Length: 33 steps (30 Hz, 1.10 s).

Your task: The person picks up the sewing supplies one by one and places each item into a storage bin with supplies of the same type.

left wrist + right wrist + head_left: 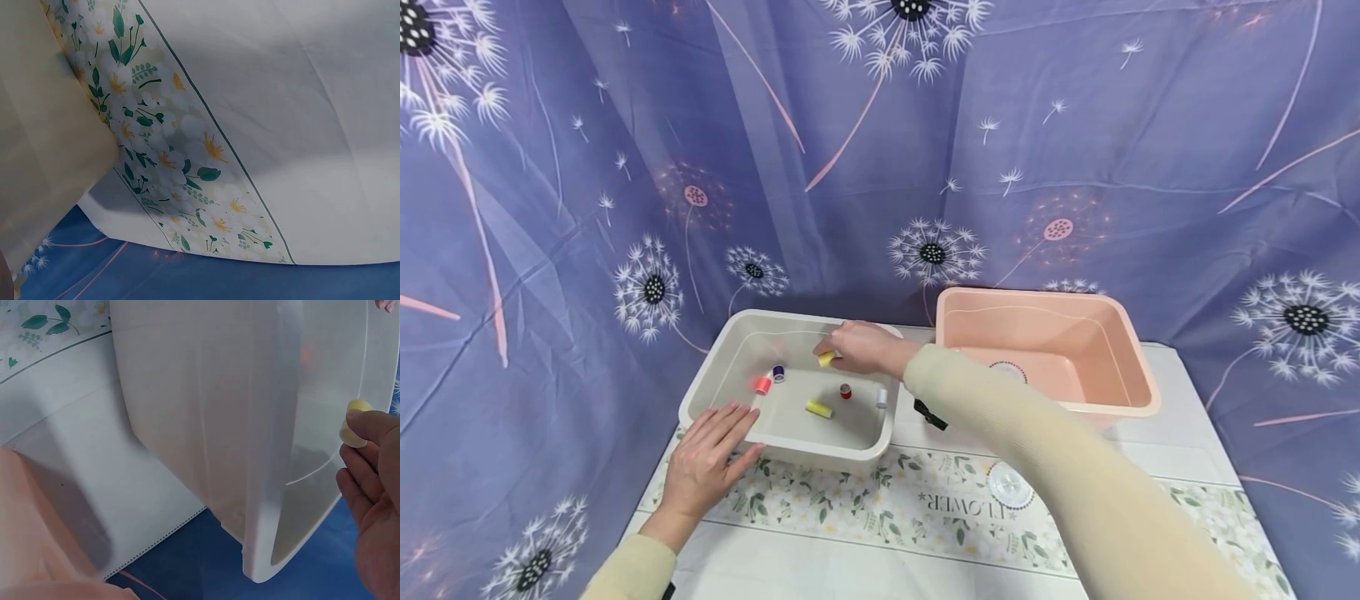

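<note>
My right hand (859, 346) reaches over the back of a light grey bin (820, 451) and pinches a small yellow thread spool (357, 428) between thumb and fingers. On the bin's floor lie several more spools: a bright red one (763, 385), a dark blue one (778, 373), a yellow-green one (819, 409), a dark red one (846, 391) and a white one (882, 397). With fingers straight, my left hand (706, 458) lies at the bin's front left rim. The left wrist view shows only sleeve and tablecloth.
To the right stands a pink bin (1030, 367), partly hidden by my right sleeve (1000, 417). Both bins sit on a white tablecloth (880, 575) with a flowered band. A blue dandelion-print curtain (850, 208) hangs close behind them.
</note>
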{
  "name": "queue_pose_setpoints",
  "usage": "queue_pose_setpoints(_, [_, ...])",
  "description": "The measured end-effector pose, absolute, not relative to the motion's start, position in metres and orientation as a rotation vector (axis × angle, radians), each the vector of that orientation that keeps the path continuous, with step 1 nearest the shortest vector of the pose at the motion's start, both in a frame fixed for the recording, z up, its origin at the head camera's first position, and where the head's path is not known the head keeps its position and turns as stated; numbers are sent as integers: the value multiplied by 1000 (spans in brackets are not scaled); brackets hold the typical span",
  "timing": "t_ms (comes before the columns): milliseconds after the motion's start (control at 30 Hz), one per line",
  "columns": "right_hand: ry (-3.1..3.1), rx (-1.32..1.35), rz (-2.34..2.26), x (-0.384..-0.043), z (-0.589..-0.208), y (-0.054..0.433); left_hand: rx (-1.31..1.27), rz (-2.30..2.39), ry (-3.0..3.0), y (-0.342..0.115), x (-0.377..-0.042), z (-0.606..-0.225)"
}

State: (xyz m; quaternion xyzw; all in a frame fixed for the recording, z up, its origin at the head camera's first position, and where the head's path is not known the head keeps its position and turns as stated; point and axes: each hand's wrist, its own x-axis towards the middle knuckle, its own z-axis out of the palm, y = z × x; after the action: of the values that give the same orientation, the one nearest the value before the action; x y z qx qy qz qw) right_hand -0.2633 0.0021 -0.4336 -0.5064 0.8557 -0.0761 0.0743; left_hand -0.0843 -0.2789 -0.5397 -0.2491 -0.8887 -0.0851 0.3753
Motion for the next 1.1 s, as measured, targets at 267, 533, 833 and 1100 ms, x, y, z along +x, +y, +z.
queue_pose_setpoints(267, [2545, -1531, -169, -265, -441, 1, -634, -217, -2273, -280, -84, -541])
queue_pose_setpoints(533, [2499, -1510, -123, -264, -441, -3, -654, -230, -2265, -280, -86, -540])
queue_pose_setpoints(833, [2482, -1404, -50, -263, -439, -7, -653, -227, -2271, -280, -85, -539])
queue_pose_setpoints(1100, [2489, -1392, -38, -265, -440, -4, -648, -223, -2276, -281, -86, -540])
